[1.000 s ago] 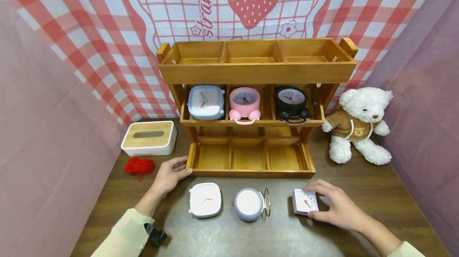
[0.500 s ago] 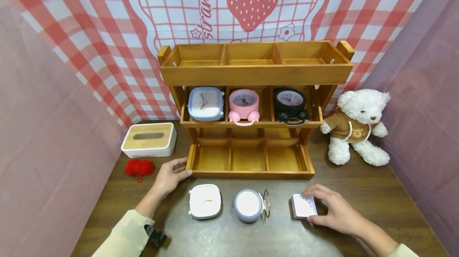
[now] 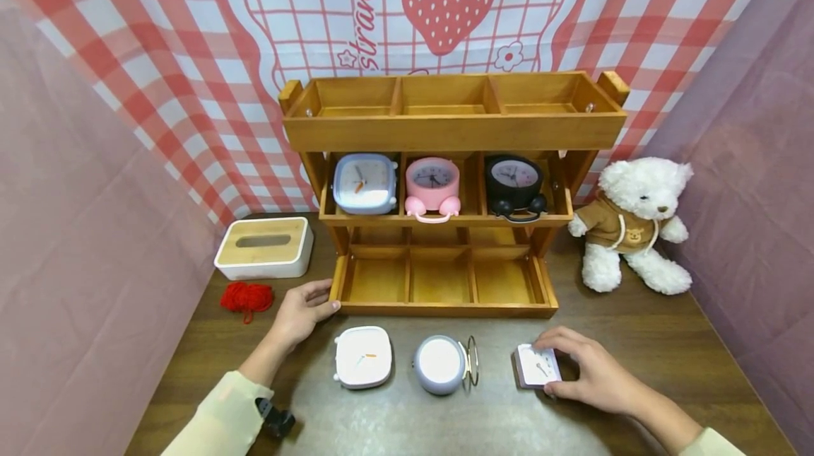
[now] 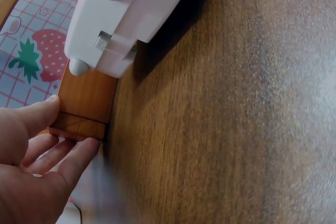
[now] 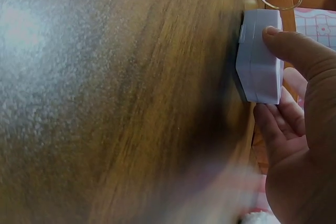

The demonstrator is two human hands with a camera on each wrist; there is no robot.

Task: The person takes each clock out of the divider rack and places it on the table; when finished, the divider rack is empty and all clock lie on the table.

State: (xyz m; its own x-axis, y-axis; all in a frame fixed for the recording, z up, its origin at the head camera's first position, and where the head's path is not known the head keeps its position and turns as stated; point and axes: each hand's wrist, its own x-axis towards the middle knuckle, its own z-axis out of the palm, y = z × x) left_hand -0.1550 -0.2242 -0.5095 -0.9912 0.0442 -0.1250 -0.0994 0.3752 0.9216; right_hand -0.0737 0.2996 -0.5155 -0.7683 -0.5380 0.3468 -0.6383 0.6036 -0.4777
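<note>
My right hand (image 3: 594,375) pinches a small pale lavender square alarm clock (image 3: 534,365) between thumb and fingers at the right front. In the right wrist view the clock (image 5: 260,56) shows its side, close to the tabletop. My left hand (image 3: 302,314) grips the left front corner of the wooden shelf (image 3: 445,310), thumb on its front and fingers round its end. Before the shelf lie a white square alarm clock (image 3: 363,357) and a round grey-blue clock (image 3: 440,365) with a gold ring. The middle tier holds a blue clock (image 3: 365,183), a pink clock (image 3: 433,187) and a black clock (image 3: 514,186).
A white tissue box with a wooden lid (image 3: 263,247) stands left of the shelf, with red yarn (image 3: 246,297) in front of it. On the right sits a white teddy bear (image 3: 636,226) in a brown hoodie. Checked cloth hangs behind the shelf.
My right hand has shifted the lavender alarm clock slightly left and toward me, and its face now leans differently. The head view tipped a little. My left hand stays at the shelf corner.
</note>
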